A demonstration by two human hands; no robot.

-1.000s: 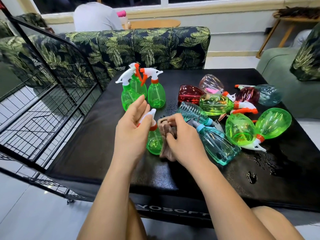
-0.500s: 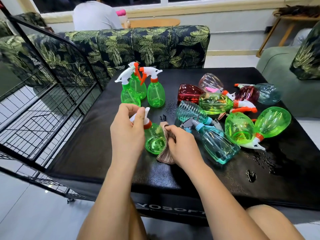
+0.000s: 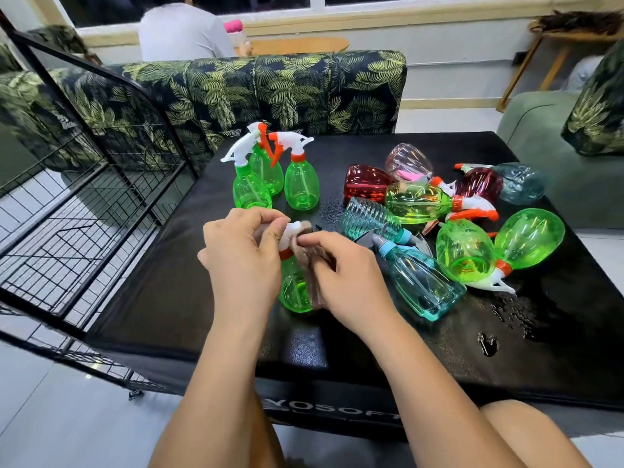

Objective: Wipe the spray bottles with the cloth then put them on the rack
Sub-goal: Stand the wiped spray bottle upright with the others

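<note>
Fingers [image 3: 266, 219] of left hand [image 3: 241, 265] curl round the white spray head of the green spray bottle [image 3: 295, 287] and grip it, bottle tilted. Right hand [image 3: 351, 278] fingers pinch the brown cloth [image 3: 315, 265] against the bottle's neck and right side.

Change: a second ago the left fingers lay straighter over the nozzle and the cloth sat bunched low by the body. Now the cloth is up at neck and head. I read this as the wipe moving from body to top, so this bottle is likely near done but not racked yet.

The bottle sits between both hands, near-centre of the counter [image 3: 202, 319]; can't tell if the base touches. Three upright green bottles [image 3: 301, 187] stand just beyond. Lying bottles [image 3: 420, 282] are heaped to the right. Rack [image 3: 84, 211] is to the left, well apart.
</note>
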